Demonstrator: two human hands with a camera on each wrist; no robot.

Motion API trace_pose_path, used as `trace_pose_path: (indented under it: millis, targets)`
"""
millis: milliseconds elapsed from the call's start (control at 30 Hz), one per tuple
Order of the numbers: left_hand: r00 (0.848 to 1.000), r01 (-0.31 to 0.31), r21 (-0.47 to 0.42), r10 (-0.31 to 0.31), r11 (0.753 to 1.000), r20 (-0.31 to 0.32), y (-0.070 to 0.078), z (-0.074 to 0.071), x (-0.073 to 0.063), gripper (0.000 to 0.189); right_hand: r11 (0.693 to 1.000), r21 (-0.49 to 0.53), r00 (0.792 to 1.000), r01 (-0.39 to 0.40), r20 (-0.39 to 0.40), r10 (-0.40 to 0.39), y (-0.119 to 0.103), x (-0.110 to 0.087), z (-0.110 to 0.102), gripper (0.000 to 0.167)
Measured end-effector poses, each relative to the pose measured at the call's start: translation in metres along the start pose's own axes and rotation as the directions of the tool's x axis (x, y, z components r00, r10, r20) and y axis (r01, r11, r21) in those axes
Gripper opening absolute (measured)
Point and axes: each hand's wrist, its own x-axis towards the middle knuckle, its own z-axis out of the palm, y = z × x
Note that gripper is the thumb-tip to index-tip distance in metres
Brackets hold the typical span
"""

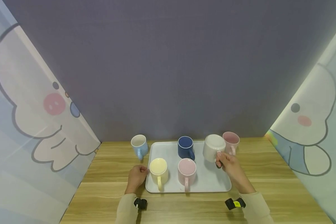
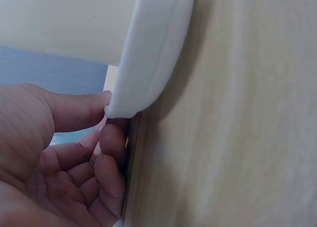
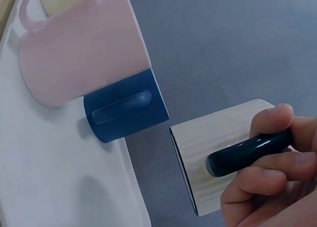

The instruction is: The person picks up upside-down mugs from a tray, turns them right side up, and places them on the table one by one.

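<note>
In my right hand (image 1: 228, 163) is a white mug (image 1: 212, 148), gripped by its dark handle (image 3: 247, 152). It is upside down, base up and dark rim downward, over the tray's right part. My left hand (image 1: 137, 177) pinches the left edge of the white tray (image 1: 212, 183) between thumb and fingers, as the left wrist view shows. On the tray stand a yellow mug (image 1: 159, 172), a pink mug (image 1: 187, 172) and a navy mug (image 1: 184, 147), all seemingly upright. The yellow one is nearest my left hand.
A light blue mug (image 1: 140, 146) stands on the wooden table (image 1: 184, 208) left of the tray. Another pink mug (image 1: 231, 141) stands at the back right, beside the held mug. A grey wall (image 1: 179, 77) and printed side panels surround the table.
</note>
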Motion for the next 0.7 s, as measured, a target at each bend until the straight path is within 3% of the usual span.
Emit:
trace_pose_path:
  millis: [467,567,700]
  targets:
    - [1.0,0.01,-0.007,-0.01,1.0,0.002,0.002,0.0,0.0,0.013,0.994,0.103,0.999,0.038,0.021,-0.04,-0.002,-0.004,0.003,0.039]
    - [1.0,0.011,-0.005,-0.011,1.0,-0.001,0.002,-0.001,-0.001,0.014,0.98,0.186,0.996,0.07,0.043,-0.08,0.002,-0.004,0.004,0.037]
    - [1.0,0.01,-0.004,-0.01,1.0,0.0,0.003,-0.001,-0.002,0.013,0.939,0.321,0.979,0.126,0.114,-0.17,0.007,-0.004,0.005,0.034]
